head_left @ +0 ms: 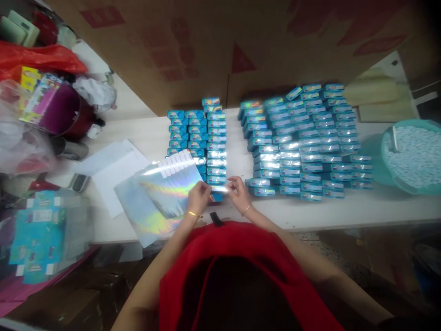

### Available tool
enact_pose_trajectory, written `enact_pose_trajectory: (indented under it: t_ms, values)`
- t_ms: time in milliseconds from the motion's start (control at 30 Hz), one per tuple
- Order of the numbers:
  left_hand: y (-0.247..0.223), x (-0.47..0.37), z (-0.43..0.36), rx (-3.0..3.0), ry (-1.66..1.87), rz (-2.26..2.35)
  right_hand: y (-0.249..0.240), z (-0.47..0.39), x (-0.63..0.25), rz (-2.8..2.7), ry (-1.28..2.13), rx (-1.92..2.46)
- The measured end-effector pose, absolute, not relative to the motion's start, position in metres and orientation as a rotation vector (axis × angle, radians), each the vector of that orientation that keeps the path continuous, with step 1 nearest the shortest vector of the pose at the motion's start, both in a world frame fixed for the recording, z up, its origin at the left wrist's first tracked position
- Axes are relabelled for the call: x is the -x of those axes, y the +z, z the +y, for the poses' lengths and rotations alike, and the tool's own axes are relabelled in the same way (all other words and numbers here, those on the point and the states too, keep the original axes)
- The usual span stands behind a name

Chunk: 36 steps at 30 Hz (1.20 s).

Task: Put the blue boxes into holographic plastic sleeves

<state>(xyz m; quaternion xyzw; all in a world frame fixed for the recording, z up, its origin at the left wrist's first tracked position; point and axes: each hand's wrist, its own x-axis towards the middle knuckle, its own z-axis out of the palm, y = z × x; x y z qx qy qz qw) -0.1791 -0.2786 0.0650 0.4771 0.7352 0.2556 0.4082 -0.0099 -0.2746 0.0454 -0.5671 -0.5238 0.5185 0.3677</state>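
A shiny silver sticker strip (219,189) stretches between my two hands, just above the near end of a column of small blue boxes (216,170). My left hand (199,196) pinches its left end, close to the holographic sticker sheets (172,184). At the other end, the fingers of my right hand (239,193) are closed on the strip. One blue box (216,197) shows partly beneath the strip; whether the strip touches it I cannot tell. Many more blue boxes (289,163) stand in rows to the right, several with silver strips on top.
Behind the white table (237,138) rises a large cardboard box (206,55). A teal tub (382,161) of small pale pieces sits at the right. White papers (106,170), a purple container (60,110) and flattened blue cartons (37,230) lie at the left.
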Motion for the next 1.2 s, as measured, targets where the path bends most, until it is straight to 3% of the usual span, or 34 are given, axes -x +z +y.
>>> enact_pose_trajectory:
  t_ms: [267,533,700,867,1033,1200]
  values:
    - [0.057,0.169,-0.271,-1.659,0.125,2.074,0.008,-0.279,0.007,-1.583,1.186,1.477]
    - [0.051,0.164,-0.277,-1.714,0.055,2.126,-0.016,-0.278,0.011,-1.646,1.146,1.480]
    - [0.051,0.176,-0.292,-1.932,0.039,2.022,-0.006,-0.290,0.002,-1.650,1.017,1.585]
    - [0.043,0.183,-0.312,-2.169,-0.156,1.852,0.003,-0.306,0.001,-1.998,1.104,1.485]
    - [0.042,0.184,-0.308,-2.183,-0.048,1.733,0.000,-0.295,0.005,-2.331,1.147,1.641]
    - [0.058,0.244,-0.277,-2.108,0.408,1.709,0.028,-0.265,0.012,-2.218,0.770,1.784]
